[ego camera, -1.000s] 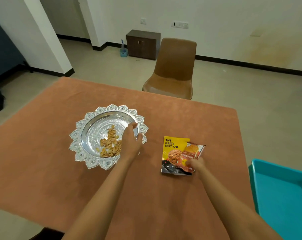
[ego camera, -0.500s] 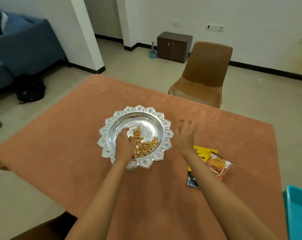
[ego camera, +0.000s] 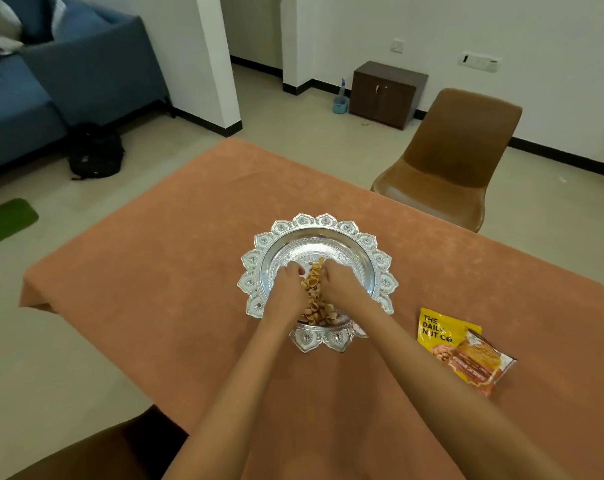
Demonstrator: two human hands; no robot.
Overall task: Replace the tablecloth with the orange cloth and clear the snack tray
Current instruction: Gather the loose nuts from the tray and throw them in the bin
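Curled fingers (ego camera: 295, 271) of both hands cupping snacks (ego camera: 316, 299) in tray (ego camera: 373, 252)

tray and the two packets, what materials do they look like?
Snack tray: looks like embossed metal or metallised plastic, silver and mirror-bright, with a scalloped rim. Yellow nut packet and orange snack packet: printed flexible film, probably plastic laminate, glossy and slightly crinkled.

Both hands — left (ego camera: 286, 285), right (ego camera: 342, 287) — cover much of the snack pile (ego camera: 316, 299); fingertips buried, grip unclear. Orange packet (ego camera: 480, 370) overlaps yellow pouch (ego camera: 435, 329) — lower print hidden. Counter (ego camera: 189, 271) cut off at right and bottom edges.
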